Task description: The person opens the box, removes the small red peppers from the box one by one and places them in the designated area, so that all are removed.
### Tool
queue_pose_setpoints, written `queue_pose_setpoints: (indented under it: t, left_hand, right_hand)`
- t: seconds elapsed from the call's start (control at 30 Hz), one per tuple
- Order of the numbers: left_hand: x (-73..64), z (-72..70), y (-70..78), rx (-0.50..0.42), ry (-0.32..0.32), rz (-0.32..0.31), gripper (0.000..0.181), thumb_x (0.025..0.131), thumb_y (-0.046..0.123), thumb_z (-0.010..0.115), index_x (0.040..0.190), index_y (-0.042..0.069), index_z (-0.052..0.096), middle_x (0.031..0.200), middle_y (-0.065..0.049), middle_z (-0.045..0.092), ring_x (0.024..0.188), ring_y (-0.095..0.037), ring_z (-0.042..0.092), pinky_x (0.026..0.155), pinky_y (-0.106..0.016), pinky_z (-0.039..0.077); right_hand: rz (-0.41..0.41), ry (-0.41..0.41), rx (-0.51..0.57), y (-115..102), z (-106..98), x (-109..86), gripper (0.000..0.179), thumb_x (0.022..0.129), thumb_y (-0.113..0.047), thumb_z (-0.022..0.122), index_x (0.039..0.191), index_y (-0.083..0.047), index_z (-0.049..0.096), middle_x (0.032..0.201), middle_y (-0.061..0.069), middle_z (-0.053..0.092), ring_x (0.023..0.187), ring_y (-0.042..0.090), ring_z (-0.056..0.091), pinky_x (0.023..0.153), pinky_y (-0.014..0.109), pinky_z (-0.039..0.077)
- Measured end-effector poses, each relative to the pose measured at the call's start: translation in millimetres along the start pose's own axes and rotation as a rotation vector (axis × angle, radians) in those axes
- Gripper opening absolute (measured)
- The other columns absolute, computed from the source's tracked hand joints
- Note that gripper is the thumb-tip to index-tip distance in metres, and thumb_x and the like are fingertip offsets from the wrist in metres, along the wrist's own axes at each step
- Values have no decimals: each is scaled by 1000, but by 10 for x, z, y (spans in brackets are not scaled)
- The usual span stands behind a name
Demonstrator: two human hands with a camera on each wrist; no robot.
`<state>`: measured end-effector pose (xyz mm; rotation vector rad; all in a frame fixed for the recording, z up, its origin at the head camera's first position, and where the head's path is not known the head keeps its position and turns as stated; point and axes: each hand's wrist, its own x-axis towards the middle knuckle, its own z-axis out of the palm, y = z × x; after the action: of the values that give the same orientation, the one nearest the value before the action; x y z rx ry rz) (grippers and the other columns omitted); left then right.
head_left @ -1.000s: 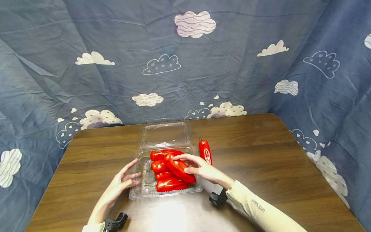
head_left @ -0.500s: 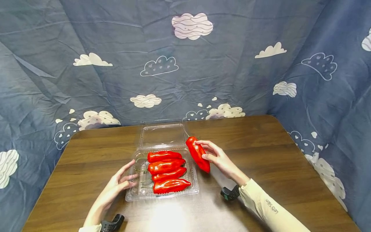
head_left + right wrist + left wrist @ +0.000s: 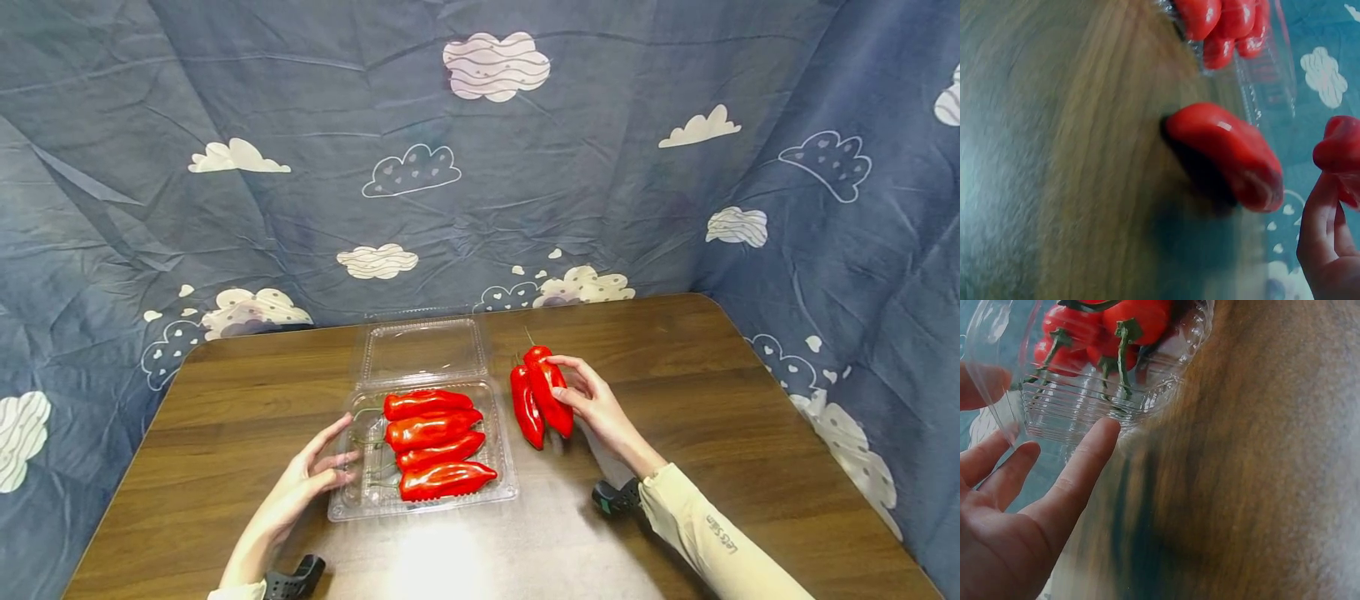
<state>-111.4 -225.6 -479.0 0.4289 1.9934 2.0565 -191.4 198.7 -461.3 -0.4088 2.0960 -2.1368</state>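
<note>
Right hand point(image 3: 602, 410) with thumb and fingers closed about one long red pepper point(image 3: 546, 382), its thin stem pointing toward the far side of the wooden table point(image 3: 675, 375). A second red pepper point(image 3: 526, 410) lies on the tabletop just to the left of the held one; the right wrist view shows a gap between the two. From where I stand, I cannot tell whether the held pepper meets the wood.

Left hand point(image 3: 303, 477) with fingers spread and nearly straight, gripping nothing, the tips at the left side of a clear plastic container point(image 3: 423, 510); whether they press on it I cannot tell.

Inside the container, four red peppers point(image 3: 435, 431) lie side by side in a row, stems toward the left hand. The clear lid point(image 3: 425, 352) is folded back on the far side. A black device point(image 3: 617, 497) sits at the right wrist, beside a cream sleeve point(image 3: 712, 533). Behind the table hangs a blue cloth point(image 3: 300, 83) printed with clouds.
</note>
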Motion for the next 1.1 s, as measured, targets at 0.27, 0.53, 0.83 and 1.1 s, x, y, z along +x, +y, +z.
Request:
queue_pose_setpoints:
  t: [0.27, 0.53, 0.83, 1.1]
  left_hand:
    - [1, -9, -35, -30, -11, 25, 63, 91, -10, 44, 149, -4, 19, 153, -1, 22, 121, -24, 51, 93, -38, 49]
    - [-4, -11, -38, -24, -11, 28, 64, 91, -10, 45, 149, -4, 18, 152, 0, 23, 121, -23, 51, 92, -37, 49]
    - [0, -9, -37, -31, -6, 27, 62, 92, -9, 44, 149, -5, 18, 152, 0, 23, 121, -25, 51, 92, -38, 50]
    - [0, 3, -30, -24, -1, 15, 64, 91, -9, 45, 149, -4, 18, 154, -14, 16, 120, -23, 52, 92, -37, 50]
  right_hand:
    - [48, 111, 15, 90, -71, -5, 46, 92, 3, 55, 136, 4, 41, 123, 26, 50, 89, 9, 61, 72, 24, 54]
    - [108, 184, -96, 171, -110, 7, 45, 90, 4, 55, 134, 2, 45, 121, 28, 51, 83, 10, 59, 67, 22, 51]
    - [150, 161, -224, 219, -34, 27, 46, 88, 5, 58, 132, 4, 47, 119, 30, 54, 74, 13, 56, 58, 20, 46]
    - [136, 149, -330, 244, -22, 38, 43, 85, 5, 62, 127, 2, 52, 117, 29, 57, 82, 22, 61, 65, 23, 48]
